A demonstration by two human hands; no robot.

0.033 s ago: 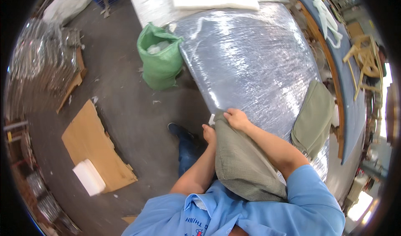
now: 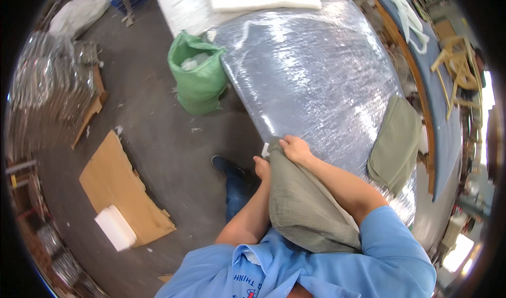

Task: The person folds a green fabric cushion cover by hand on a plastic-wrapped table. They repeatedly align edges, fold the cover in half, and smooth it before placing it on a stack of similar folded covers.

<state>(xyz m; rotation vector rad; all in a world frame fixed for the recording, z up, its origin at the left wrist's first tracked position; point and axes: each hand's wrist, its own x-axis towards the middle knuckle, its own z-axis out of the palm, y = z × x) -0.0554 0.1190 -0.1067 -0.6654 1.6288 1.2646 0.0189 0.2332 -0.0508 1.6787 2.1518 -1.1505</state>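
Note:
An olive-green fabric cover (image 2: 300, 203) hangs from its gathered top corner down against the front of my blue shirt. My right hand (image 2: 296, 149) is closed on that top corner, thumb and fingers pinching the cloth. Just left and a little lower, my left hand (image 2: 261, 168) grips the cover's left edge, its fingers partly hidden by the cloth. A small white tag (image 2: 265, 149) sticks out at the edge between the two hands. On the plastic-wrapped table (image 2: 311, 71) to the right lies a second olive-green fabric piece (image 2: 394, 145), flat.
A green sack (image 2: 197, 84) with white stuff in it stands by the table's left edge. On the floor at left are a cardboard sheet (image 2: 124, 187) and a white foam block (image 2: 115, 228). Wrapped stacked cardboard (image 2: 50, 87) stands beyond. A blue-topped table (image 2: 445, 134) runs along the right.
The view has shifted very slightly. Both hands keep the same hold on the cover, with hardly any movement.

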